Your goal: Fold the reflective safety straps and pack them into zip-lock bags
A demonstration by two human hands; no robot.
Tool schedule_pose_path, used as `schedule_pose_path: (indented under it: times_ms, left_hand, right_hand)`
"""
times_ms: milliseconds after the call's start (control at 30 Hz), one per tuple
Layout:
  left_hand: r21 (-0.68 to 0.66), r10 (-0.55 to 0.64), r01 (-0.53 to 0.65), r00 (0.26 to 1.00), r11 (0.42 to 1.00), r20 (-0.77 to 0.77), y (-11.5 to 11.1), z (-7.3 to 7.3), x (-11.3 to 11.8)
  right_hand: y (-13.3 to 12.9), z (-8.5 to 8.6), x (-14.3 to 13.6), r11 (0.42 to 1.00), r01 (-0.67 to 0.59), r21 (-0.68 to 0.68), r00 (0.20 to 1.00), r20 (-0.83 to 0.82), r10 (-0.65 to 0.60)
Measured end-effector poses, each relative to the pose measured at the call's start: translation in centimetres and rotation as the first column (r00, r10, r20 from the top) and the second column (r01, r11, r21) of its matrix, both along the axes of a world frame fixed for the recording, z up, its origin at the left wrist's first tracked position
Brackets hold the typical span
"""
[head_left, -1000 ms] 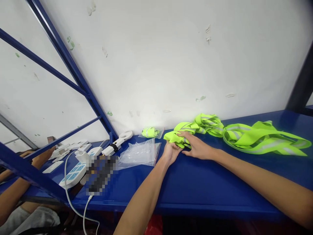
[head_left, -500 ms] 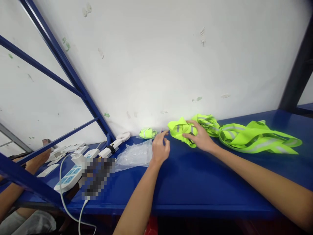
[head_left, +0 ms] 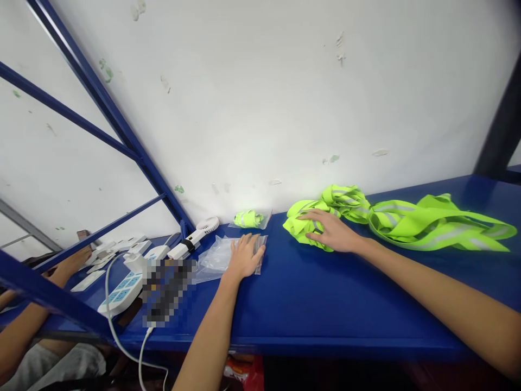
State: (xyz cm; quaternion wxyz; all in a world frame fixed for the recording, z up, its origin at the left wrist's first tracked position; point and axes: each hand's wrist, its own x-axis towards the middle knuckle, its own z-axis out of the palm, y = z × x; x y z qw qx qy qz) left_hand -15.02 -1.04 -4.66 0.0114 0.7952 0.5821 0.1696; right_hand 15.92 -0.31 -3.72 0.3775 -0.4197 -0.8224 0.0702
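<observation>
My left hand (head_left: 245, 257) lies on a stack of clear plastic zip bags (head_left: 215, 256), fingers spread over it. To its right, my right hand (head_left: 331, 231) has its thumb and fingers curled over a crumpled neon yellow-green reflective strap bundle (head_left: 299, 228), which rests on the blue table. Touching that bundle from behind is another neon bundle (head_left: 347, 201) against the wall. Further right, loose neon straps with grey reflective stripes (head_left: 443, 231) are spread out. A small rolled neon bundle (head_left: 248, 219) in a clear bag sits behind my left hand.
A white handheld fan (head_left: 195, 239), a white power strip (head_left: 126, 288) with cables and a blurred-out dark object (head_left: 169, 290) occupy the left. A blue metal frame (head_left: 134, 146) slants up there. Beyond it, another person's hand (head_left: 71, 266) and white devices show. The table's front edge (head_left: 325, 343) runs below.
My left hand has moved left and down onto the plastic bags, its fingers opening out. The bundle under my right hand has been lowered slightly and shows less lifted; the view has shifted a little.
</observation>
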Motion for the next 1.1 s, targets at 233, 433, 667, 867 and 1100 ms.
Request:
schedule_pose_path:
  times_ms: [233,433,667,867,1100]
  left_hand:
    - [0.208,0.022,-0.045,0.993,0.977,0.114,-0.4,1.2,0.9]
    - [0.345,-0.020,-0.062,0.973,0.937,0.229,-0.7,1.6,1.4]
    - [0.421,-0.212,0.054,0.917,0.906,0.339,-1.0,2.0,2.6]
    - [0.411,-0.232,0.083,0.917,0.908,0.326,-0.9,1.9,2.7]
    - [0.440,-0.315,0.145,0.884,0.886,0.344,-1.6,2.0,3.8]
  right_hand:
    - [-0.9,0.4,-0.4,1.000,-0.017,-0.020,1.000,-0.003,0.017]
    - [-0.8,0.6,-0.5,0.985,-0.170,0.018,0.973,0.160,0.165]
    - [-0.6,0.2,-0.9,0.987,-0.157,0.018,0.983,0.097,0.155]
    - [-1.7,1.0,-3.0,0.988,-0.154,0.004,0.984,-0.093,0.153]
    - [-2.8,2.2,-4.0,0.977,-0.145,-0.155,0.937,-0.340,0.085]
